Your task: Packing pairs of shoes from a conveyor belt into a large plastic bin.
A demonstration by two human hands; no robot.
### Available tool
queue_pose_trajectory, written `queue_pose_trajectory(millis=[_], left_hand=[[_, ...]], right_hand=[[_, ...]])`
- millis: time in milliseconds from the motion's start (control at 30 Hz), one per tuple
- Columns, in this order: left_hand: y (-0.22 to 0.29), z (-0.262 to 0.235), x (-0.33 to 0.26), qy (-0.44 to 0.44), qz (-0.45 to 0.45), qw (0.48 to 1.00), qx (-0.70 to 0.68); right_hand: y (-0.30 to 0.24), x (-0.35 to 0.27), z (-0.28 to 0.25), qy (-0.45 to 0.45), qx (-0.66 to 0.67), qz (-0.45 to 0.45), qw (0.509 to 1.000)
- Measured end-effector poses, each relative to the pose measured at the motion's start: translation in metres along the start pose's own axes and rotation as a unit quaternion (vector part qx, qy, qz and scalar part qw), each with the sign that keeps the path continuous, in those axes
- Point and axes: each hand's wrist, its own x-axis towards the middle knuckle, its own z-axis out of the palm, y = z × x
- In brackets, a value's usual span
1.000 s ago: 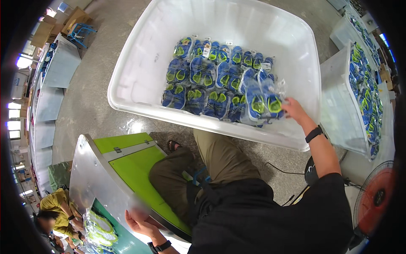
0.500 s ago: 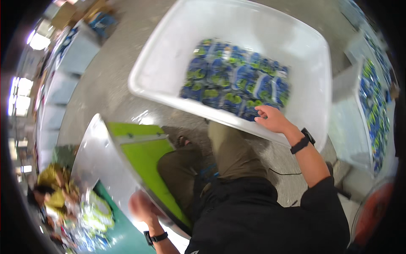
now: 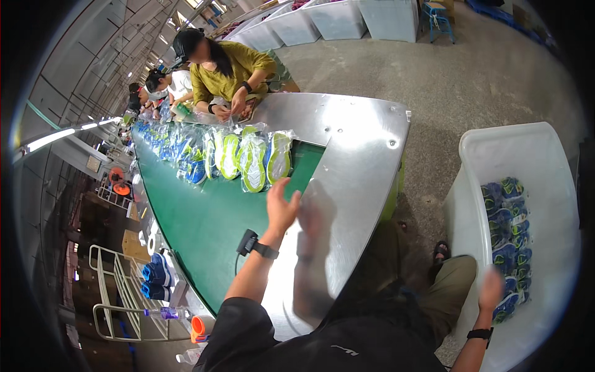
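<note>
The left hand (image 3: 282,208) was open and empty, near the bagged shoes (image 3: 265,158) on the green belt (image 3: 204,217). The right hand (image 3: 491,290), blurred, hung at the white bin (image 3: 527,139); its grip could not be told. Many bagged pairs (image 3: 507,242) were binned, and more waited on the belt.

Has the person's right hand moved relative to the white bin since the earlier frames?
Yes. The right hand was inside the white bin, on the bagged blue-green shoes; now it sits at the bin's near edge, pulled back toward the person, open and blurred.

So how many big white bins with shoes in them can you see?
1 with shoes visible: the white bin at the right, beside the right hand. More white bins stand far behind the table; their contents are mostly hidden.
</note>
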Motion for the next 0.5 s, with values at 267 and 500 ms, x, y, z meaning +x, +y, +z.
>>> queue_pose_trajectory(millis=[267,500], left_hand=[[-0.104,0.015,0.075,0.08,-0.163,0.976,0.118],[-0.149,0.022,0.099,-0.011,-0.299,0.949,0.097]], right_hand=[[-0.006,0.003,-0.011,0.011,-0.027,0.01,1.0],[-0.016,-0.002,-0.01,0.031,-0.029,-0.018,0.999]])
